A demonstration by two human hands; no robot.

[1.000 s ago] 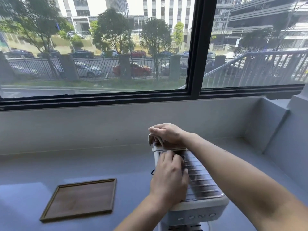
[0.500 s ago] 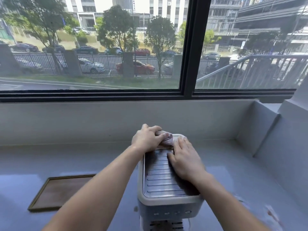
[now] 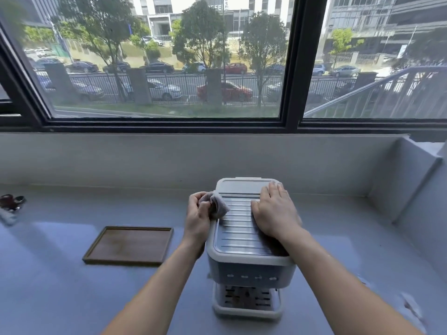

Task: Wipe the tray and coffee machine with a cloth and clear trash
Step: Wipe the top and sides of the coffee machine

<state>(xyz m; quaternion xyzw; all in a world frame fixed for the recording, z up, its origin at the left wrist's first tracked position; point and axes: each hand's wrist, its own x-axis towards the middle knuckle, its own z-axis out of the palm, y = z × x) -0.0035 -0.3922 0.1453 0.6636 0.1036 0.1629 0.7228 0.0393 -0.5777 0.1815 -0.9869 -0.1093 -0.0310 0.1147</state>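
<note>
Crumpled grey cloth (image 3: 216, 204) in left hand (image 3: 198, 215), ribbed coffee machine (image 3: 244, 234) top

Bright daylight pours in through the window (image 3: 164, 64) at the far side, leaving the scene evenly lit. The pale tabletop (image 3: 350, 226) carries a soft bluish sheen and faint, diffuse shadows near the arms. Wide-angle distortion bows the window frame at the left and right edges. The far left and near right corners are smeared and blurred.
</note>
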